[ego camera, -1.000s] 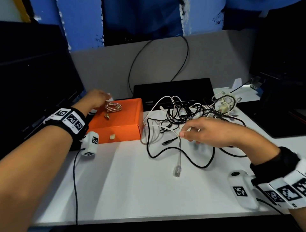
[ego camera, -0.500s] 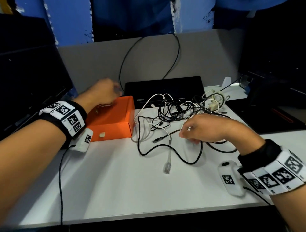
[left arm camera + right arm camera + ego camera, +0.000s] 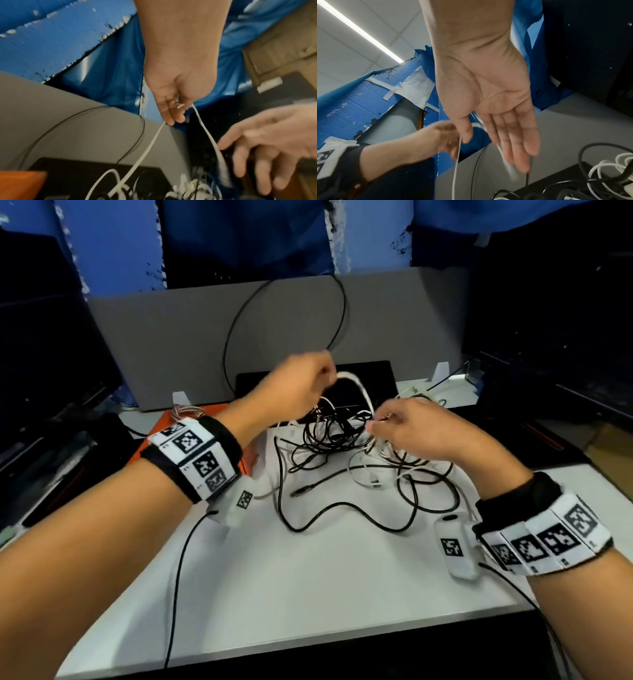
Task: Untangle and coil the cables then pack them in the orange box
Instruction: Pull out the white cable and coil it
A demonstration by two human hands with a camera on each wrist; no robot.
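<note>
The left hand [image 3: 294,392] is raised above the desk, fingers pinching a white cable [image 3: 359,386] that arches down to the right hand [image 3: 416,433]. The right hand's fingers are loosely extended, touching that cable over the tangle of black and white cables [image 3: 346,446] on the white desk [image 3: 308,577]. The orange box [image 3: 154,440] sits left, behind the left wrist.

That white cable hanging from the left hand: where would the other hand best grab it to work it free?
Probably on the raised arch of the white cable, just below the left hand, coming from the right side. That stretch hangs clear above the tangled cables, so the right hand could pinch it alone.
</note>
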